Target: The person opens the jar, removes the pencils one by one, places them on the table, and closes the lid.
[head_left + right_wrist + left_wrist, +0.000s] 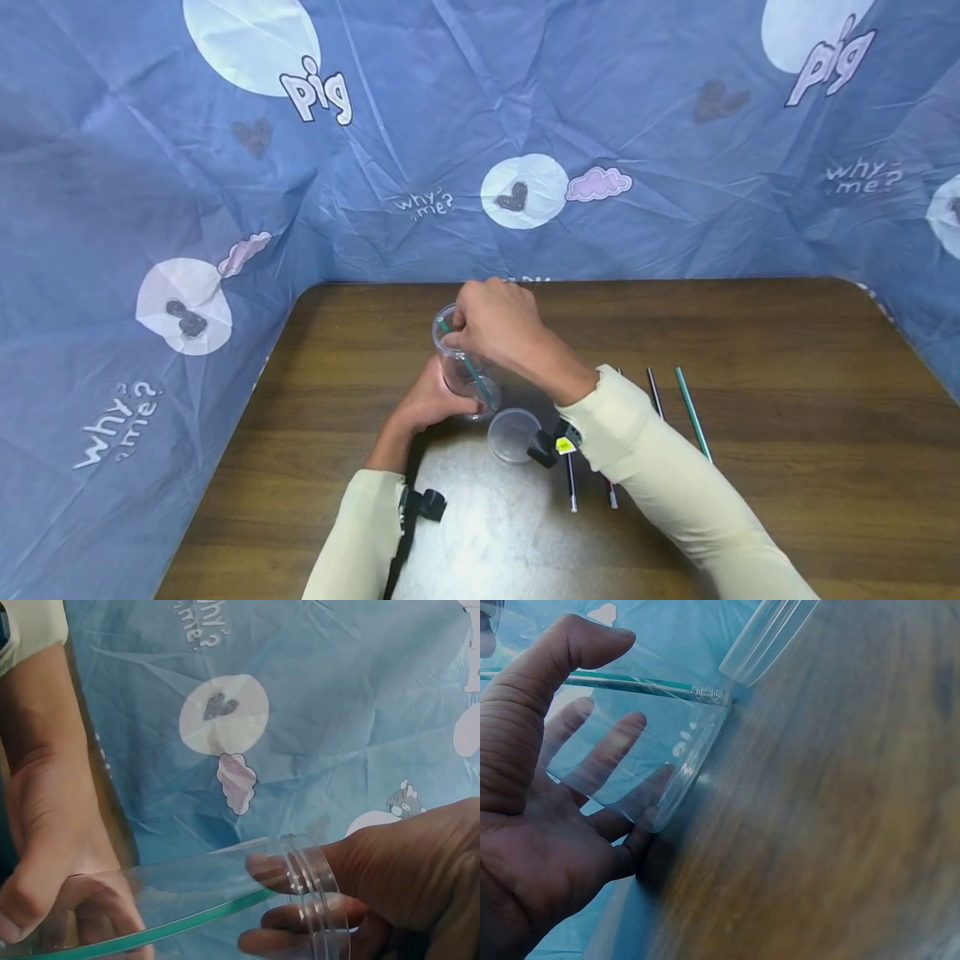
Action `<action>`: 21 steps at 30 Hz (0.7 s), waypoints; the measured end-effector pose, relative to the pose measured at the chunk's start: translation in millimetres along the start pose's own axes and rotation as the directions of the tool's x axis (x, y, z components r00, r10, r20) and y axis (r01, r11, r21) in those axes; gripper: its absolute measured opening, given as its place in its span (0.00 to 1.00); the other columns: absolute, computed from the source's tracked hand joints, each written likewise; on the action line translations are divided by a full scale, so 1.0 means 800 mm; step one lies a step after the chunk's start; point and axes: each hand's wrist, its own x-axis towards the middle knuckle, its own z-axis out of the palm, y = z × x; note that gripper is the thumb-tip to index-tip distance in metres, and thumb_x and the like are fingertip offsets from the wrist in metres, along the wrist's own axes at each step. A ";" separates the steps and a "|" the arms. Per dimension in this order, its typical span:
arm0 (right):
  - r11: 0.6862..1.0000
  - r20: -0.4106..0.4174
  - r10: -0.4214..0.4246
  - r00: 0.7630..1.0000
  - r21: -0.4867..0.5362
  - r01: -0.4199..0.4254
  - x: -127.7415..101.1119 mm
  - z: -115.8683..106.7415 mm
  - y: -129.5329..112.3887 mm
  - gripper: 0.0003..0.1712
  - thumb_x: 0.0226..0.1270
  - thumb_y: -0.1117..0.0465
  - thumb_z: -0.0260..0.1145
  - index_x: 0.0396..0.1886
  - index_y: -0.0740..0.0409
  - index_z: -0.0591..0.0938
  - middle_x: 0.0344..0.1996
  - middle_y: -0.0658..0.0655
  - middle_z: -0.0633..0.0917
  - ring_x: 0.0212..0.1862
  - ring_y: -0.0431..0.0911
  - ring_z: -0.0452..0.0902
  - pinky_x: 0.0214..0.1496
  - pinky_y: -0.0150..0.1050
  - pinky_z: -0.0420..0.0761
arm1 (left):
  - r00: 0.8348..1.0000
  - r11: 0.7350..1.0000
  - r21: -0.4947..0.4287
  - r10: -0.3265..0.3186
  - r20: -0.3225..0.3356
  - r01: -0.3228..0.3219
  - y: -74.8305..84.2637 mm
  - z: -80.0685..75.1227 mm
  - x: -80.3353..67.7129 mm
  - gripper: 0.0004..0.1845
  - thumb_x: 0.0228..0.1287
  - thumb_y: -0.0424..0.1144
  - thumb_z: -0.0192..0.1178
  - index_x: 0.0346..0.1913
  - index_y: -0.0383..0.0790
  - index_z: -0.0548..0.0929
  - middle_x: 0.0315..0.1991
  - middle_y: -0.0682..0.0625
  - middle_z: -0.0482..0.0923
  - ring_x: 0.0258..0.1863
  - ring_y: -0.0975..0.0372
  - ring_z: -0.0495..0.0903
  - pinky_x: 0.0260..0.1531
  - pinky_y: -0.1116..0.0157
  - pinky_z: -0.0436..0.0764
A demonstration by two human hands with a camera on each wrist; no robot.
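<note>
A tall clear plastic cup (195, 874) leans in my left hand (431, 396), its base at the tabletop. The thumb wraps one side and the fingers spread round the other, showing through the plastic. Inside the cup lies a green pencil (472, 371), slanted, with its silver ferrule and eraser end (709, 694) down by the base. My right hand (498, 321) reaches over the cup's mouth from above. Its thumb and fingers dip past the rim (311, 892) and pinch the pencil's upper end.
Right beside the cup's base sits a round clear lid (513, 436) on the wooden table (810, 467). Several pencils lie to the right, among them a green pencil (693, 414) and a dark pencil (655, 392), some partly under my right forearm. A blue printed cloth (420, 133) hangs behind.
</note>
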 end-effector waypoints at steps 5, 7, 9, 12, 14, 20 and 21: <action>0.995 0.026 0.039 0.999 -0.090 -0.036 0.009 0.001 -0.010 0.18 0.52 0.42 0.76 0.15 0.43 0.80 0.23 0.48 0.84 0.34 0.49 0.82 0.31 0.48 0.80 | 1.000 1.000 -0.021 0.004 -0.014 -0.004 -0.006 0.000 0.001 0.38 0.36 0.15 0.68 0.58 0.27 0.72 0.50 0.31 0.79 0.46 0.48 0.79 0.49 0.65 0.80; 0.993 0.022 0.042 0.999 -0.108 -0.040 0.011 0.002 -0.013 0.17 0.52 0.43 0.76 0.18 0.45 0.81 0.26 0.51 0.85 0.36 0.53 0.83 0.32 0.49 0.81 | 1.000 1.000 -0.024 0.012 -0.012 -0.012 -0.007 0.000 0.001 0.37 0.36 0.15 0.69 0.58 0.28 0.72 0.49 0.32 0.80 0.46 0.51 0.80 0.49 0.64 0.80; 0.992 0.015 0.039 0.999 -0.119 -0.037 0.013 0.003 -0.015 0.16 0.53 0.44 0.76 0.21 0.47 0.81 0.27 0.52 0.85 0.37 0.55 0.84 0.33 0.50 0.82 | 1.000 1.000 -0.015 0.023 -0.011 -0.023 -0.007 -0.001 0.001 0.36 0.37 0.16 0.69 0.57 0.28 0.73 0.48 0.33 0.80 0.44 0.53 0.80 0.49 0.63 0.80; 0.991 0.008 0.037 0.999 -0.130 -0.036 0.016 0.005 -0.017 0.16 0.54 0.45 0.76 0.25 0.48 0.82 0.28 0.53 0.86 0.37 0.55 0.84 0.34 0.50 0.82 | 0.999 0.999 0.008 0.034 -0.012 -0.034 -0.007 -0.001 0.002 0.35 0.37 0.16 0.70 0.56 0.27 0.74 0.47 0.33 0.81 0.43 0.57 0.80 0.48 0.64 0.81; 0.990 0.009 0.035 0.999 -0.136 -0.033 0.017 0.006 -0.017 0.15 0.55 0.45 0.76 0.26 0.49 0.83 0.29 0.53 0.86 0.37 0.55 0.84 0.34 0.50 0.83 | 0.999 0.999 0.016 0.034 -0.014 -0.034 -0.006 0.000 0.003 0.35 0.37 0.16 0.70 0.56 0.27 0.74 0.47 0.33 0.80 0.43 0.58 0.80 0.48 0.64 0.80; 0.990 0.019 0.035 0.999 -0.139 -0.032 0.018 0.008 -0.019 0.15 0.55 0.45 0.76 0.27 0.49 0.83 0.30 0.53 0.87 0.37 0.54 0.84 0.34 0.49 0.82 | 1.000 1.000 0.004 0.024 -0.014 -0.024 0.009 0.003 -0.001 0.37 0.36 0.14 0.68 0.57 0.25 0.72 0.49 0.32 0.79 0.44 0.57 0.79 0.50 0.64 0.80; 0.990 0.018 0.036 0.999 -0.141 -0.033 0.018 0.008 -0.020 0.15 0.55 0.45 0.76 0.27 0.50 0.83 0.30 0.53 0.87 0.38 0.55 0.84 0.34 0.49 0.82 | 1.000 1.000 0.005 0.025 -0.015 -0.025 0.013 0.004 -0.002 0.36 0.36 0.15 0.68 0.57 0.25 0.72 0.48 0.32 0.79 0.44 0.57 0.79 0.49 0.64 0.80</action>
